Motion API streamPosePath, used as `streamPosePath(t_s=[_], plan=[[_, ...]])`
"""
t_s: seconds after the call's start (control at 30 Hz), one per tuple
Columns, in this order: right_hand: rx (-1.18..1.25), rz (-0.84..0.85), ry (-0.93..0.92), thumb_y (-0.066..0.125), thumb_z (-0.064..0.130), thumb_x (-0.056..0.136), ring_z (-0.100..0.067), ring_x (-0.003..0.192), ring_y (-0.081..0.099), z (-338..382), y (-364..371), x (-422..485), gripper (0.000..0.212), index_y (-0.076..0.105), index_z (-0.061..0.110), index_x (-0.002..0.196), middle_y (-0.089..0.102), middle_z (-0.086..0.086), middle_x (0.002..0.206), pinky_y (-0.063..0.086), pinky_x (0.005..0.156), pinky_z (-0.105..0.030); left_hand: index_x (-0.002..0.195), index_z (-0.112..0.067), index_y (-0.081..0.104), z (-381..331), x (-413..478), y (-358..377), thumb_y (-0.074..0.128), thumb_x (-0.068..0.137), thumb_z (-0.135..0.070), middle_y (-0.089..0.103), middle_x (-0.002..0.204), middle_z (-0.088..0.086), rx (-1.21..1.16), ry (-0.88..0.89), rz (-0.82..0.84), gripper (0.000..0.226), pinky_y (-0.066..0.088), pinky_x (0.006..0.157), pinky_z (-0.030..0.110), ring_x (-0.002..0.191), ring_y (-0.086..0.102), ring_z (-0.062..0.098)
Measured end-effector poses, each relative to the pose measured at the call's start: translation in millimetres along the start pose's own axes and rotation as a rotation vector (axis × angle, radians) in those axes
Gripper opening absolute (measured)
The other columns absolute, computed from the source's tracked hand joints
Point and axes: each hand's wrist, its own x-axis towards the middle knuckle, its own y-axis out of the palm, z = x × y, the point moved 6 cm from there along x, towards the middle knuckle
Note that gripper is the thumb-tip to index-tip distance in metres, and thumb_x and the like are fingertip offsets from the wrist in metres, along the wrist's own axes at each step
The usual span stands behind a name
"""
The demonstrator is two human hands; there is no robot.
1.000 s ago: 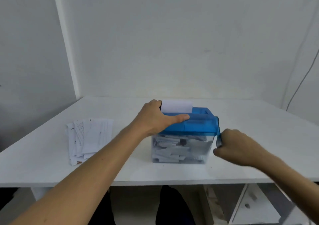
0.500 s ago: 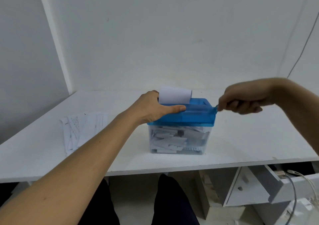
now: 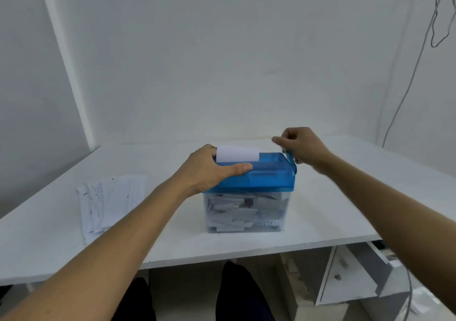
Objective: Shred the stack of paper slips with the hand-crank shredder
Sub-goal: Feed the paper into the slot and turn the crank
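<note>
Blue shredder (image 3: 261, 175), white slip (image 3: 237, 154) poking out top. Left hand (image 3: 209, 170) grips shredder, right hand (image 3: 299, 145) fingers curled round crank (image 3: 290, 160). Slip stack (image 3: 111, 202) sits left.

My left hand (image 3: 207, 170) and right hand (image 3: 302, 145) are bare, and so are my left forearm (image 3: 111, 246) and right forearm (image 3: 394, 209), all the way to the edge of view. Low down, my legs show in dark, almost black trousers (image 3: 241, 293) of plain cloth.

Blue-lidded shredder (image 3: 267, 179), slip (image 3: 238, 153) upright in its top; paper stack (image 3: 111, 202) left
</note>
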Motion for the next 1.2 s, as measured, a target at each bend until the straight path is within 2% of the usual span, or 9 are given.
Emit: streamPosePath(t_s=[0.17, 0.3, 0.4, 0.53, 0.67, 0.77, 0.93, 1.03, 1.2], plan=[[0.134, -0.127, 0.085, 0.061, 0.036, 0.098, -0.013, 0.051, 0.045, -28, 17, -9, 0.043, 0.048, 0.014, 0.063, 0.051, 0.007, 0.050, 0.041, 0.048, -0.023, 0.100, -0.031, 0.058, -1, -4, 2, 0.079, 0.065, -0.066, 0.060, 0.104, -0.012, 0.023, -0.003, -0.012, 0.054, 0.044, 0.065, 0.018, 0.088, 0.059, 0.003], [0.205, -0.108, 0.206, 0.057, 0.019, 0.101, -0.025, 0.065, 0.053, -68, 47, -29, 0.033, 0.062, 0.010, 0.069, 0.061, -0.012, 0.068, 0.046, 0.059, -0.036, 0.090, -0.035, 0.059, -7, -7, 4, 0.080, 0.063, -0.064, 0.061, 0.098, -0.011, 0.048, 0.018, 0.008, 0.045, 0.045, 0.059, 0.017, 0.082, 0.060, 0.003], [0.156, -0.105, 0.278, 0.054, 0.009, 0.099, -0.015, 0.053, 0.050, -75, 52, -43, 0.028, 0.058, 0.006, 0.072, 0.060, -0.010, 0.066, 0.043, 0.049, -0.027, 0.096, -0.034, 0.063, -3, -4, 3, 0.078, 0.057, -0.075, 0.066, 0.098, -0.012, 0.057, 0.004, -0.006, 0.058, 0.052, 0.070, 0.022, 0.087, 0.064, 0.007], [0.152, -0.052, 0.330, 0.047, 0.027, 0.105, -0.008, 0.041, 0.046, -76, 52, -73, 0.039, 0.058, 0.007, 0.074, 0.057, -0.002, 0.054, 0.041, 0.043, -0.020, 0.099, -0.032, 0.064, 1, 2, 1, 0.056, 0.034, -0.104, 0.067, 0.095, -0.011, 0.233, -0.043, -0.045, 0.097, 0.050, 0.094, 0.048, 0.092, 0.062, 0.016], [0.103, -0.015, 0.251, 0.040, 0.033, 0.107, -0.009, 0.042, 0.047, -63, 35, -101, 0.047, 0.059, 0.006, 0.074, 0.057, -0.002, 0.053, 0.042, 0.045, -0.019, 0.089, -0.030, 0.063, -2, 4, 1, 0.056, 0.042, -0.098, 0.065, 0.084, -0.010, 0.300, -0.068, -0.022, 0.083, 0.043, 0.098, 0.050, 0.084, 0.058, 0.014], [0.168, 0.011, 0.127, 0.042, 0.032, 0.106, -0.015, 0.044, 0.047, -39, 17, -113, 0.048, 0.058, 0.004, 0.069, 0.053, -0.003, 0.051, 0.043, 0.046, -0.023, 0.088, -0.032, 0.059, -5, 2, -1, 0.059, 0.045, -0.095, 0.061, 0.092, -0.012, 0.300, -0.086, -0.012, 0.076, 0.039, 0.097, 0.046, 0.091, 0.057, 0.016], [0.250, 0.164, -0.062, 0.061, 0.035, 0.092, -0.023, 0.043, 0.050, 6, -8, -114, 0.050, 0.049, 0.018, 0.047, 0.042, -0.004, 0.047, 0.044, 0.051, -0.026, 0.104, -0.032, 0.054, -2, 2, -2, 0.062, 0.038, -0.096, 0.056, 0.103, -0.015, 0.261, -0.100, 0.026, 0.092, 0.044, 0.102, 0.046, 0.103, 0.056, 0.021], [0.305, 0.049, -0.116, 0.065, 0.039, 0.087, -0.022, 0.038, 0.049, 14, -8, -99, 0.050, 0.050, 0.022, 0.042, 0.040, -0.004, 0.042, 0.045, 0.056, -0.035, 0.115, -0.032, 0.054, 2, 6, -2, 0.063, 0.029, -0.101, 0.058, 0.109, -0.014, 0.213, -0.091, 0.041, 0.111, 0.051, 0.098, 0.044, 0.105, 0.058, 0.018], [0.331, -0.213, -0.068, 0.062, 0.027, 0.097, -0.020, 0.038, 0.049, 18, -19, -62, 0.048, 0.049, 0.010, 0.054, 0.046, 0.001, 0.039, 0.042, 0.044, -0.026, 0.119, -0.032, 0.055, 4, 6, 0, 0.068, 0.027, -0.097, 0.058, 0.111, -0.016, 0.164, -0.053, 0.030, 0.114, 0.055, 0.093, 0.040, 0.104, 0.060, 0.014]])
